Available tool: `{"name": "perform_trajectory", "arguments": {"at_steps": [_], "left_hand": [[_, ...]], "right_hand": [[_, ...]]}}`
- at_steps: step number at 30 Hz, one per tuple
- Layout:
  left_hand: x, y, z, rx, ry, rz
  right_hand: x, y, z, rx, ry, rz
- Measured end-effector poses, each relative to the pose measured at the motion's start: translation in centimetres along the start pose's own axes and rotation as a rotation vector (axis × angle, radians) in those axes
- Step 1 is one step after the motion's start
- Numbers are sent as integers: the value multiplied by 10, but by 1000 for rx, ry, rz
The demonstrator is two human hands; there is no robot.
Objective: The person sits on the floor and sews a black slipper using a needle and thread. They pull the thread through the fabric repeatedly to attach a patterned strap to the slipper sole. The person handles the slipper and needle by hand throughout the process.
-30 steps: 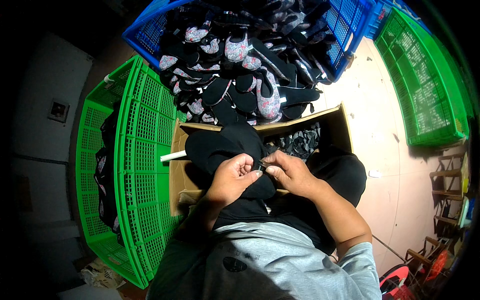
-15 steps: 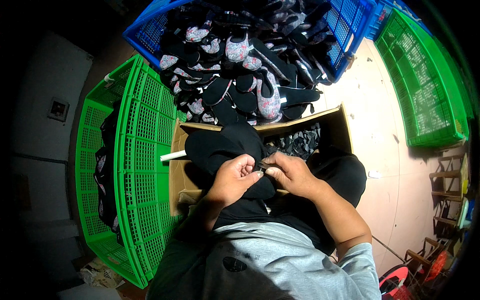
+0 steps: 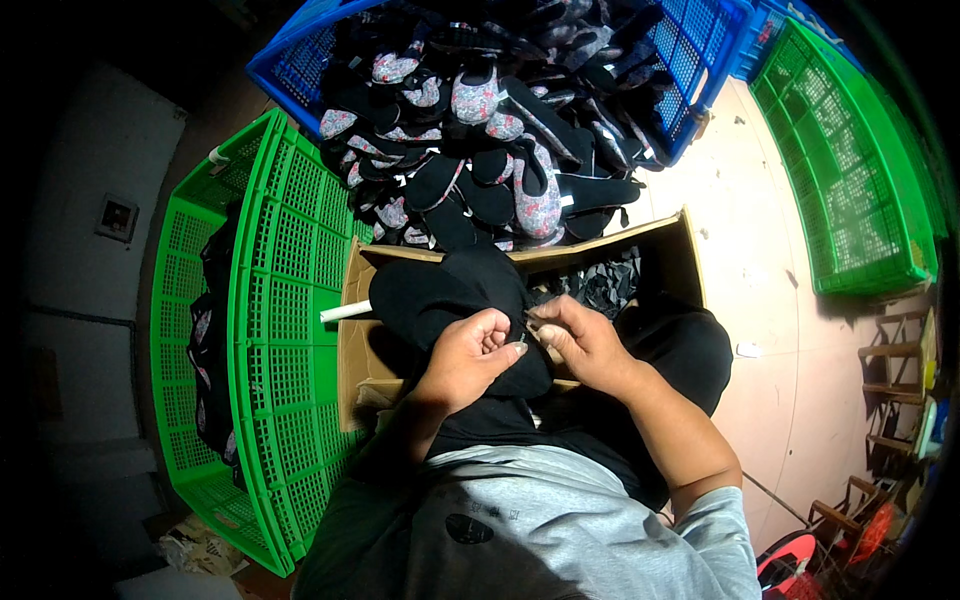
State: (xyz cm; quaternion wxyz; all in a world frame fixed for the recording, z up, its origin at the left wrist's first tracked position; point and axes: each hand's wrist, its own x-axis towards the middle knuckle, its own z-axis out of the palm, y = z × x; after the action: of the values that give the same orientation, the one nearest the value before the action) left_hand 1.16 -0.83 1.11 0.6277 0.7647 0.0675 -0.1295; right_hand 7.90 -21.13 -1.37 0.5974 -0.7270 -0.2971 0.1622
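Over my lap, my left hand point(image 3: 463, 358) is curled, with thumb and finger pinched together; a tiny thin thing seems to stick up at its fingertips, too small to name. Just to its right, my right hand point(image 3: 590, 347) has thumb and forefinger brought together in a pinch, and what lies in them, if anything, cannot be made out. A small gap separates the two sets of fingertips. Below and behind the hands are my legs in black trousers point(image 3: 415, 300). Between and around my legs stands an open cardboard box point(image 3: 685, 255) with dark scraps point(image 3: 605, 283) inside.
Ahead, a blue crate point(image 3: 700, 50) overflows with a heap of black and floral slippers point(image 3: 540, 190). On the left stands a green crate point(image 3: 290, 400) with dark floral pieces; another green crate point(image 3: 840, 180) is far right. A white rod point(image 3: 345, 312) crosses the box's left edge. Wooden racks point(image 3: 890, 350) stand lower right.
My right hand has shifted slightly right and down, so its fingertips have come apart from the left ones. My left hand stays almost where it was.
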Motion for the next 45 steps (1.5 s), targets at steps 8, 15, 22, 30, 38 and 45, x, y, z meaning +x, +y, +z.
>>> {"name": "perform_trajectory", "arguments": {"at_steps": [8, 15, 22, 30, 38, 45], "left_hand": [[-1, 5, -3, -68, 9, -10], [-2, 2, -5, -105, -22, -34], [-1, 2, -4, -119, -31, -42], [-1, 1, -2, -54, -36, -33], [0, 0, 0, -19, -32, -14], [0, 3, 3, 21, -15, -4]], "right_hand": [[-1, 6, 1, -52, 18, 23], [1, -4, -2, -103, -67, -27], [2, -2, -2, -172, -62, -111], [2, -3, -2, -223, -64, -135], [2, -1, 0, -227, -35, -171], [1, -2, 0, -253, -44, -127]]}}
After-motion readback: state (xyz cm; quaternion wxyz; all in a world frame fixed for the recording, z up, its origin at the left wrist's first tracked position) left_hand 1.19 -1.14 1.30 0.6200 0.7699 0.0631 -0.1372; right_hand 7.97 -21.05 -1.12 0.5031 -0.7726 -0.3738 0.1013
